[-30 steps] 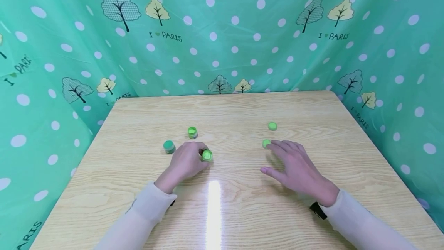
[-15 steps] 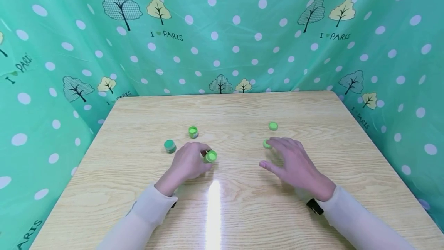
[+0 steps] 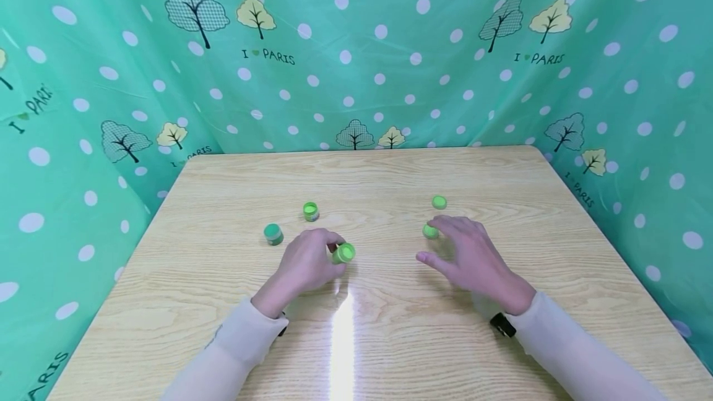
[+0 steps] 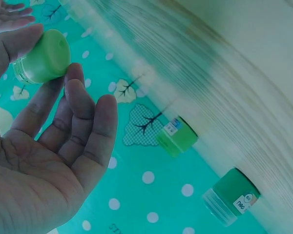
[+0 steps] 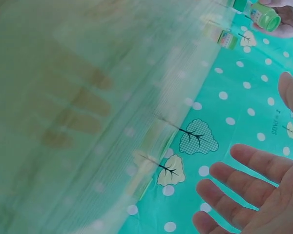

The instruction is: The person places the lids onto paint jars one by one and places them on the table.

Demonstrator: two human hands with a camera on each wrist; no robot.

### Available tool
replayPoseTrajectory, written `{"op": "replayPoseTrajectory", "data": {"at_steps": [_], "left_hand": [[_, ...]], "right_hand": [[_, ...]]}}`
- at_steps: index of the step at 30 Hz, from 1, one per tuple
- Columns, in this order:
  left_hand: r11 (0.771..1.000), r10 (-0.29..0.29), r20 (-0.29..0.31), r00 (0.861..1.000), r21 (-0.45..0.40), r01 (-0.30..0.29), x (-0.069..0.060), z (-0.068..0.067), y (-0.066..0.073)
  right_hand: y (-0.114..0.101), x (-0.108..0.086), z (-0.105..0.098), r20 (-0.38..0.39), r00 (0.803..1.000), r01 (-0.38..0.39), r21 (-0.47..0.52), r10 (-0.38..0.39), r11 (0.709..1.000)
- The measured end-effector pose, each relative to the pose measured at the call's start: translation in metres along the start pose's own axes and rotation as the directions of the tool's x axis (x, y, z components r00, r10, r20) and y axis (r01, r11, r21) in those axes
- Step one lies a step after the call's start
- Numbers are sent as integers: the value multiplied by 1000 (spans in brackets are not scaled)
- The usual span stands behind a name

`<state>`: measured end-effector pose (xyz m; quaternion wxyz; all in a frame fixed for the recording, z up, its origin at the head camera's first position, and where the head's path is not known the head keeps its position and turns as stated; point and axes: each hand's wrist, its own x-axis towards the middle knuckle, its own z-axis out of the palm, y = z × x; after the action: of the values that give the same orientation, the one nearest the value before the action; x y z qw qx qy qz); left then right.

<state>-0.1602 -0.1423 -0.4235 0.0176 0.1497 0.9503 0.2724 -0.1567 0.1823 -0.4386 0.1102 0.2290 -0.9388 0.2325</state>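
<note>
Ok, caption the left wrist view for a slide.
Left hand pinches a green jar; two other jars stand on the table.

- Two bare hands: one left hand (image 3: 309, 260), one right hand (image 3: 472, 258)
- Three small jars: one hand-held light green jar (image 3: 344, 254), one standing light green jar (image 3: 311, 213), one dark green jar (image 3: 273, 234)
- Two light green round lids: one nearer lid (image 3: 431, 232), one farther lid (image 3: 439, 202)
- Two white sleeves (image 3: 576, 348)
- Two black wrist devices (image 3: 503, 325)
- One wood-grain table (image 3: 384, 333)
</note>
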Motion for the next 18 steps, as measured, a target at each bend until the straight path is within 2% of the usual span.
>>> {"op": "replayPoseTrajectory", "data": {"at_steps": [7,18], "left_hand": [[1000,24,-8,1000,-2,-24,0,0,3],[1000,28,-7,1000,8,-28,-1,1,7]], "right_hand": [[2,4,0,15,1000,-15,-5,15,1000],[7,11,-1,19,999,-31,-20,31,999]]}}
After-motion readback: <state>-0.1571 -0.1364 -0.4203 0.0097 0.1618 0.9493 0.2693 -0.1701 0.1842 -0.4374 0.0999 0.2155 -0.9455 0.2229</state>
